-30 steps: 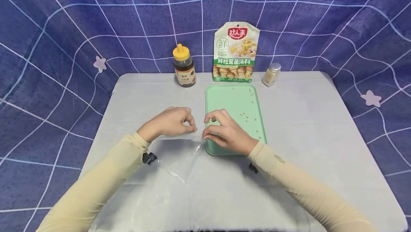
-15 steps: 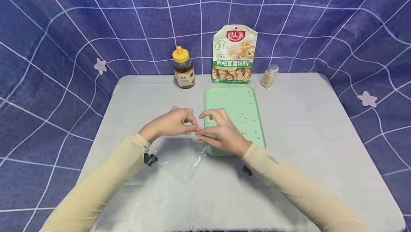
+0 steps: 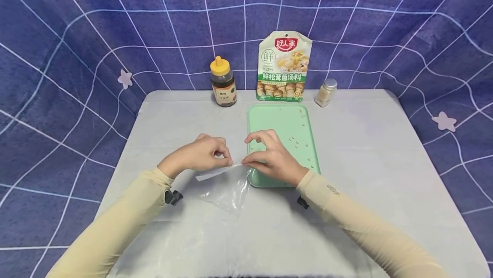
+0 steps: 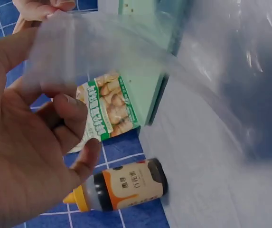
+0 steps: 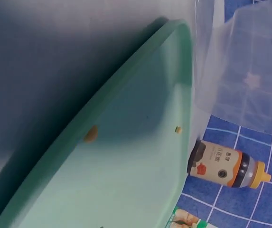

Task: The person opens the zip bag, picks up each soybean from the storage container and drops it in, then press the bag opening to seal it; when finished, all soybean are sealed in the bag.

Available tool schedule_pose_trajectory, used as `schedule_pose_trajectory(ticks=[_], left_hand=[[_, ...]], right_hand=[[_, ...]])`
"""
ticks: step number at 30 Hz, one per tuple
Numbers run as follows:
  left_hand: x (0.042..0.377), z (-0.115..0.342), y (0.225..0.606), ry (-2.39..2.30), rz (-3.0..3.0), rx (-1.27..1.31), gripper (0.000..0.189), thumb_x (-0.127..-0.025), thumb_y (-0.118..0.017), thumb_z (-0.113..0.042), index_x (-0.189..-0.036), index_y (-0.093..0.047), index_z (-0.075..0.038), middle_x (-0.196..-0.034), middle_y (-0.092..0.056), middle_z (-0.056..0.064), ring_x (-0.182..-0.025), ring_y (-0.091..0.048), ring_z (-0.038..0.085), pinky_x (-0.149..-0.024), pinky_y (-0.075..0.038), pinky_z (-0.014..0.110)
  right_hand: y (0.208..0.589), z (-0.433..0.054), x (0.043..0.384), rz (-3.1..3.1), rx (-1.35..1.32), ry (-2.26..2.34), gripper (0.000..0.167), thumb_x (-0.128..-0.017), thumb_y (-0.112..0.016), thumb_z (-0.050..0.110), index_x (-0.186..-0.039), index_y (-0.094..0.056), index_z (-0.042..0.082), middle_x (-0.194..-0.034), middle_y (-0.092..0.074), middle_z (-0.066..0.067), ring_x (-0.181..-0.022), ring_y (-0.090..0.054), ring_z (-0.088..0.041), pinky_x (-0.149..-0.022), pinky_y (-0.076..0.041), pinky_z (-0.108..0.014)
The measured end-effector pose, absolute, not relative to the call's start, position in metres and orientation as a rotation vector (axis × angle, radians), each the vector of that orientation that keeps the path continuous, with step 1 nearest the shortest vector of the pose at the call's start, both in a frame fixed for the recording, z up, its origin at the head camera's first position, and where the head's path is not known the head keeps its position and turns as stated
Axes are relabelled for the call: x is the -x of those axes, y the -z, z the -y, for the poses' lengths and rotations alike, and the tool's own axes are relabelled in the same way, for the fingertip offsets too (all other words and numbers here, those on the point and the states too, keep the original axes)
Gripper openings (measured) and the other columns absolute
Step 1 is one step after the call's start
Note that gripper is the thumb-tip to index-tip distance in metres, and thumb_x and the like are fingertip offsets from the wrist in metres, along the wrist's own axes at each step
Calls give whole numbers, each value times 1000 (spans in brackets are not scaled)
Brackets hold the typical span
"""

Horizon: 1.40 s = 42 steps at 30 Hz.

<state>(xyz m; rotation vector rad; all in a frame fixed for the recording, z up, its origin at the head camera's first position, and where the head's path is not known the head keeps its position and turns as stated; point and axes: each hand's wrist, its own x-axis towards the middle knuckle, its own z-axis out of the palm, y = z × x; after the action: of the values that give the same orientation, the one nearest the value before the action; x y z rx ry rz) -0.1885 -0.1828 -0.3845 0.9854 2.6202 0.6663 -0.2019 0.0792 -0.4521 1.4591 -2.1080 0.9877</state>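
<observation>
A clear plastic bag (image 3: 227, 194) hangs between the two hands, its whitish top edge slanting up toward the right. At that edge the left hand (image 3: 202, 153) pinches the film with thumb and forefinger. Close beside it, the right hand (image 3: 274, 158) pinches the bag's upper right corner, above the tray's left side, its forefinger raised in a curve. In the left wrist view the film (image 4: 126, 45) stretches from the left hand (image 4: 26, 137) across the top. The right wrist view shows the bag (image 5: 254, 71) at the upper right, with the right hand's grip out of sight.
A green tray (image 3: 269, 124) with several small pale bits lies under and behind the right hand. Along the back stand a yellow-capped bottle of dark liquid (image 3: 223, 87), a soup-seasoning pouch (image 3: 284, 68) and a small silver-capped jar (image 3: 325, 93). Blue gridded cloth surrounds the table.
Half a second ago the fingertips met; now the hands are slightly apart, the left lower and further left. The bag's top edge has come into view, tilted.
</observation>
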Motion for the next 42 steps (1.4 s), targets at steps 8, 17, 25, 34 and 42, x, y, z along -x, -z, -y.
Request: schedule_pose_trajectory(ticks=[8, 17, 25, 34, 42], left_hand=[[202, 186, 396, -587, -2907, -1099, 8, -90, -73, -23, -85, -79, -24, -78, -52, -10, -75, -50, 6, -99, -26, 50], [211, 191, 412, -897, -2763, -1191, 5, -92, -76, -22, -89, -80, -22, -72, -49, -17, -62, -42, 5, -91, -28, 42], [205, 193, 420, -945, -2823, -1155, 10, -94, -76, -31, -94, -81, -22, -70, -49, -16, -62, -41, 8, -91, -31, 41], [185, 206, 421, -887, -2839, -1086, 11, -90, -80, -30, -87, -84, -21, -67, -39, -10, -58, -34, 7, -90, -30, 41], [187, 214, 419, -750, -2858, -1054, 8, -91, -75, -24, -85, -81, -23, -72, -46, -10, -60, -43, 5, -94, -31, 44]], right_hand=[[455, -90, 201, 2144, -1492, -941, 6, -90, -80, 27, -96, -81, 25, -134, -52, -6, -123, -44, -24, -102, -31, -45], [454, -90, 203, 2187, -1425, -966, 15, -87, -83, 32, -100, -82, 26, -139, -49, -6, -124, -39, -26, -103, -28, -45], [455, -75, 209, 2210, -1366, -947, 8, -88, -83, 27, -96, -83, 27, -136, -50, -5, -118, -40, -29, -101, -29, -46], [455, -81, 208, 2187, -1344, -990, 10, -86, -85, 24, -95, -84, 26, -132, -53, -8, -116, -41, -30, -99, -28, -47], [459, -85, 207, 2203, -1369, -1001, 11, -85, -86, 26, -95, -84, 28, -135, -52, -8, -117, -41, -31, -99, -29, -47]])
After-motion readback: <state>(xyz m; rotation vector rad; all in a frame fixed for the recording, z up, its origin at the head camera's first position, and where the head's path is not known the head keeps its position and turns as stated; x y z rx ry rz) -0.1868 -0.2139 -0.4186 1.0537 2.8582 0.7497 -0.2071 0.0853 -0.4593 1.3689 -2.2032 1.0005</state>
